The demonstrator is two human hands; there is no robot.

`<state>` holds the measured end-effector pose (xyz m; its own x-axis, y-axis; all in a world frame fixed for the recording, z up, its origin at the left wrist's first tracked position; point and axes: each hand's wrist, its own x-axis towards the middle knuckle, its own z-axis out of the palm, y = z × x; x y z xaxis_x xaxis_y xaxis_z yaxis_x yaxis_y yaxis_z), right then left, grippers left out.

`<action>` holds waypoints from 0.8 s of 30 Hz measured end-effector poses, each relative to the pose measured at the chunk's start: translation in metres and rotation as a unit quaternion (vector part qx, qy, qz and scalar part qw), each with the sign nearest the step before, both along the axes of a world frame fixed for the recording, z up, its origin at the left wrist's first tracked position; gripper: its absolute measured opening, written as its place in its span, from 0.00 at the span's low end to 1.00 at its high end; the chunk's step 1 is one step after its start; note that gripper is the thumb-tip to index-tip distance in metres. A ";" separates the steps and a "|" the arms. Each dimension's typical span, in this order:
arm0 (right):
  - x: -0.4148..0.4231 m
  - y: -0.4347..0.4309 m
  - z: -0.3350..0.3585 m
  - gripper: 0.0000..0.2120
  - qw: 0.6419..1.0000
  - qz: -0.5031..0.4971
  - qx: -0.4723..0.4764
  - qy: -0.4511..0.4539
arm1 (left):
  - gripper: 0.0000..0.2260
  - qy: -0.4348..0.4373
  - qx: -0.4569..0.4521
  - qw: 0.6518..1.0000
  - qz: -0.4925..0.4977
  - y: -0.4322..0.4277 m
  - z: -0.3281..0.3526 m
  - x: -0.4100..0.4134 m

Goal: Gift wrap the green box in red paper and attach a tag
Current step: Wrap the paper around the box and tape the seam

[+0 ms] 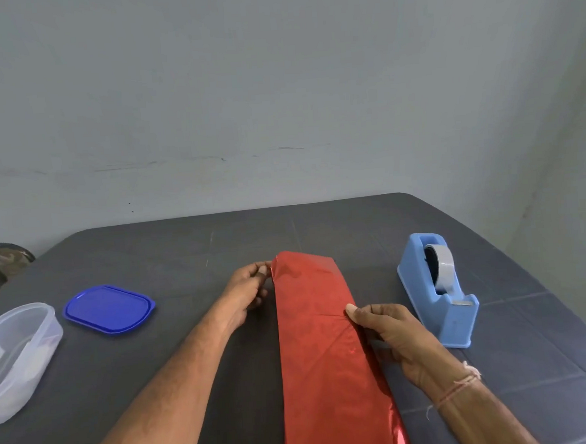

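A long strip of shiny red paper (321,343) lies folded on the dark table, running from the near edge away from me. The green box is not visible; whether it lies under the paper I cannot tell. My left hand (246,290) pinches the paper's far left corner with thumb and fingertips. My right hand (384,333) grips the paper's right edge about halfway along, thumb pressed on top at a crease. No tag is visible.
A light blue tape dispenser (440,291) with a roll of tape stands right of the paper. A blue lid (109,308) lies at the left, and a clear plastic container (16,355) holding something white sits at the far left. A wall rises behind the table (183,249).
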<state>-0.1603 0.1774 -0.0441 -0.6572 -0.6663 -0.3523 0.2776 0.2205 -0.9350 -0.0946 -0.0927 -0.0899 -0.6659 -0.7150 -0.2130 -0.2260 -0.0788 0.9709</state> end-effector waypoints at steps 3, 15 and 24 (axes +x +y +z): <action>0.002 0.001 0.002 0.17 1.000 -0.007 0.004 0.001 | 0.09 0.019 0.019 1.000 -0.007 -0.002 -0.002 0.002; -0.001 0.000 -0.001 0.17 1.000 0.003 0.001 0.003 | 0.08 -0.014 -0.013 0.999 -0.038 -0.012 -0.001 -0.013; -0.003 0.000 -0.007 0.14 1.000 0.007 -0.001 0.008 | 0.05 0.082 0.010 0.980 0.179 0.010 0.003 -0.015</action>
